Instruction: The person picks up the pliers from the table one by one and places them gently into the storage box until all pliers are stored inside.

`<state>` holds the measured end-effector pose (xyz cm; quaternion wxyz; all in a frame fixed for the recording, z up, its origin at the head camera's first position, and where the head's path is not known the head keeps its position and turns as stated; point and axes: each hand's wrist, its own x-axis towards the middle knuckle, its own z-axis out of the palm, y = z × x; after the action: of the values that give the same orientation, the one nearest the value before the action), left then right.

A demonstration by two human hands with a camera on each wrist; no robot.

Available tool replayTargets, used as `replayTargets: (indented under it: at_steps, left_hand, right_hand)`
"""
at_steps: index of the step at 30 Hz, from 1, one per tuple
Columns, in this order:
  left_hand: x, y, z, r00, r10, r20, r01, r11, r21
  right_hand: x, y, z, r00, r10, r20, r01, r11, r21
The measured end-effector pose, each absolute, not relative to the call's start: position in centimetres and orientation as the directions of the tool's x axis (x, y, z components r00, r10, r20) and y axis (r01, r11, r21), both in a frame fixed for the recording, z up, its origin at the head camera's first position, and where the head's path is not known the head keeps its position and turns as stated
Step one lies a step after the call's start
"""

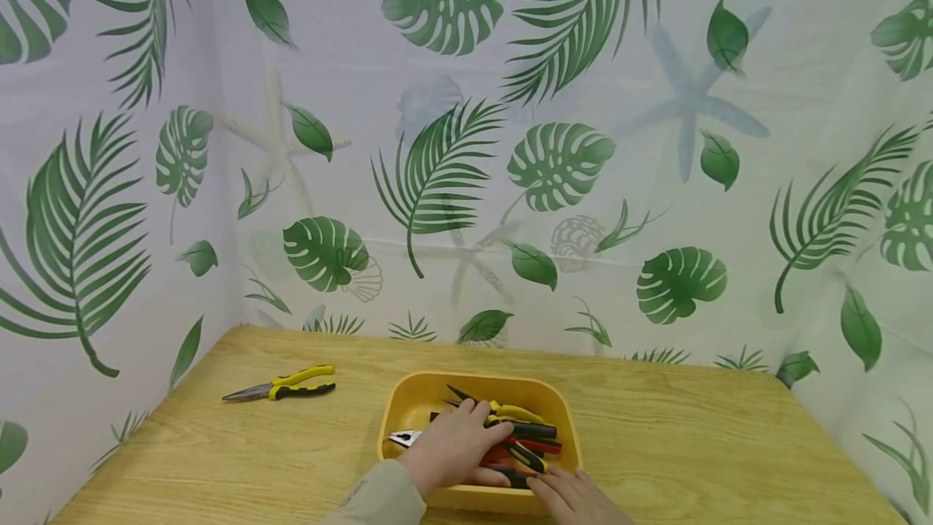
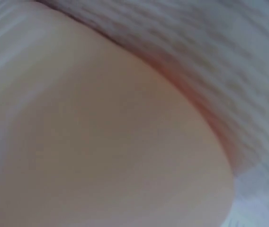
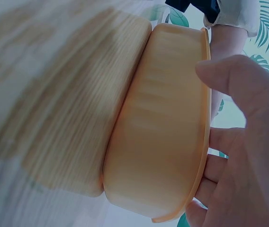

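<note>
A yellow plastic box (image 1: 557,395) stands near the table's front edge in the head view, with several pliers and other hand tools inside. My left hand (image 1: 453,442) reaches over them, fingers spread and touching tools; its palm side is hidden. Silver plier jaws (image 1: 402,437) show left of it, and yellow-and-black handles (image 1: 526,455) and a black handle (image 1: 534,429) to its right. At the box's front right, my right hand (image 1: 579,501) holds the rim. The right wrist view shows its thumb (image 3: 219,75) outside the wall, its fingers over the rim. Skin fills the blurred left wrist view.
Long-nose pliers (image 1: 280,385) with yellow-and-black handles lie on the wooden table (image 1: 685,444), left of the box. A leaf-patterned cloth (image 1: 466,185) hangs behind the table and along both sides.
</note>
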<state>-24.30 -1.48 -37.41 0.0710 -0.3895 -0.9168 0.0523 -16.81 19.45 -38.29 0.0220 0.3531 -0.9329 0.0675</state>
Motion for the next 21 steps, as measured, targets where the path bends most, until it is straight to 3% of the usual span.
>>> replayTargets:
  at_steps: [21]
  left_hand:
    - [-24.40,-1.63,-37.63,-0.657,0.745,0.117,0.728,0.667,-0.160]
  right_hand:
    - [-17.08,19.47,-38.17,-0.767,-0.641,-0.014,-0.628,0.756,-0.183]
